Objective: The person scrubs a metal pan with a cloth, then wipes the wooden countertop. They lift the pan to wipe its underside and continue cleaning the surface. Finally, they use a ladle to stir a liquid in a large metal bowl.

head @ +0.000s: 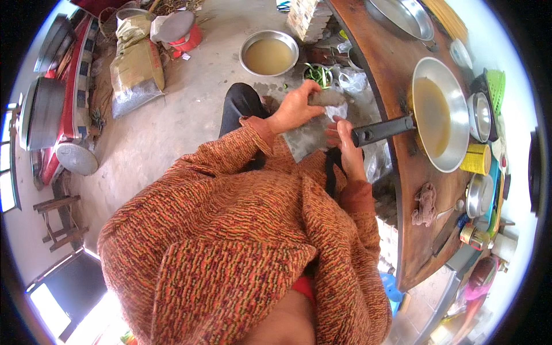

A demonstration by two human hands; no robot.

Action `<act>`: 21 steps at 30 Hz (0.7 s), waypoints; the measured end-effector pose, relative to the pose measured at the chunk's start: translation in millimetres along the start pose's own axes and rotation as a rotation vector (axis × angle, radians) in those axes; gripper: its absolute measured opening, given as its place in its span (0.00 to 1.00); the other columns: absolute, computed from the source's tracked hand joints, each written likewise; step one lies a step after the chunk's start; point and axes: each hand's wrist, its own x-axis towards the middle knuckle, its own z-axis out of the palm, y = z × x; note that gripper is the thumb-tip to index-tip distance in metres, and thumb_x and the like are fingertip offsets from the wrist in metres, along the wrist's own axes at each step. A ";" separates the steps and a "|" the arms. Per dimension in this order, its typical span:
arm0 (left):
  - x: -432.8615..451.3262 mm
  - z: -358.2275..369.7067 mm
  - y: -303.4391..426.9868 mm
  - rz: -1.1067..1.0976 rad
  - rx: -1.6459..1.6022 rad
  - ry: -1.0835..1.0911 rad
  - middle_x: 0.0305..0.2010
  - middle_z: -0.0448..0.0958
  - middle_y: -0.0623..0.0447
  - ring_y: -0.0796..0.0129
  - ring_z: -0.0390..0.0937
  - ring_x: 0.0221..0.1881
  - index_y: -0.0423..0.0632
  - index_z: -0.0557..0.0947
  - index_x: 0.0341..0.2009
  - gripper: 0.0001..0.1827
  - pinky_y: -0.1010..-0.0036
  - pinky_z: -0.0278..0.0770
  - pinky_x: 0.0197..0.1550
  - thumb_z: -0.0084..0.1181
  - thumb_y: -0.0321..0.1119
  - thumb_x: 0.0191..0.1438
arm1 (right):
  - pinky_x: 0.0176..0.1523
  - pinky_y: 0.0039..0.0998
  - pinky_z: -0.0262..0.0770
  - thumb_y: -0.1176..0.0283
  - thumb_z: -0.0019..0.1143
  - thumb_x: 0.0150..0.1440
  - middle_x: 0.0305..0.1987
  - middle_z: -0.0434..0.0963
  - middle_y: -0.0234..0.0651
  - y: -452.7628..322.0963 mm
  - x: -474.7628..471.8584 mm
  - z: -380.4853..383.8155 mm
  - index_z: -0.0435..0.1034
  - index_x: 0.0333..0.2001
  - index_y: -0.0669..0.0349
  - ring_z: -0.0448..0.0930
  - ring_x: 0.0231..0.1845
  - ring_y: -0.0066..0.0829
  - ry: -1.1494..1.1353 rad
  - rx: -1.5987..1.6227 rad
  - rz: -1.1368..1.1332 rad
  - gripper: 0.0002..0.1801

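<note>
My left hand (297, 108) reaches forward over the floor, thumb and fingers apart and curved. Beyond its fingertips is a blurred grey-brown patch; I cannot tell whether it is an object or wet floor. A small white plastic bag (337, 111) lies between my two hands. My right hand (347, 144) is lower and to the right, its fingers spread and holding nothing visible. Close beside it in view is the black handle (384, 130) of a frying pan (462, 125) with cloudy brownish liquid; contact is unclear. Cut green vegetables (319, 75) fill a container past my left fingertips.
A metal basin (243, 60) of cloudy liquid stands on the floor ahead. The wooden table (414, 233) on my right bears a crumpled brown cloth (426, 205), a yellow tin (475, 158) and metal bowls. Sacks (136, 77) and a red bucket (189, 41) stand at the far left.
</note>
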 end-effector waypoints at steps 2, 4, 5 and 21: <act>-7.1 7.2 11.5 0.066 0.072 -0.021 0.35 0.77 0.44 0.60 0.76 0.36 0.42 0.72 0.44 0.27 0.68 0.73 0.39 0.68 0.32 0.39 | 0.43 0.27 0.72 0.56 0.55 0.58 0.37 0.74 0.31 15.9 21.7 -1.0 0.68 0.45 0.64 0.74 0.37 0.23 0.053 0.100 0.048 0.22; -11.4 7.1 15.4 0.070 0.104 -0.045 0.35 0.77 0.44 0.58 0.77 0.36 0.42 0.73 0.44 0.28 0.67 0.74 0.38 0.69 0.33 0.38 | 0.40 0.26 0.71 0.55 0.60 0.54 0.35 0.72 0.28 -2.4 24.7 17.1 0.68 0.39 0.59 0.72 0.33 0.21 0.032 0.274 0.040 0.20; -12.7 6.0 16.0 0.073 0.119 -0.061 0.35 0.78 0.44 0.58 0.77 0.36 0.42 0.73 0.44 0.28 0.67 0.74 0.38 0.70 0.34 0.38 | 0.39 0.25 0.70 0.55 0.60 0.54 0.35 0.72 0.28 -0.2 31.1 18.0 0.68 0.39 0.59 0.72 0.33 0.21 0.031 0.268 0.027 0.20; 0.8 -2.2 6.7 -0.556 -1.031 -0.176 0.50 0.74 0.49 0.66 0.72 0.48 0.37 0.73 0.51 0.26 0.71 0.70 0.51 0.48 0.49 0.61 | 0.53 0.35 0.70 0.75 0.51 0.49 0.45 0.73 0.35 13.9 48.4 -0.3 0.67 0.46 0.61 0.74 0.47 0.33 -0.062 0.766 -0.034 0.18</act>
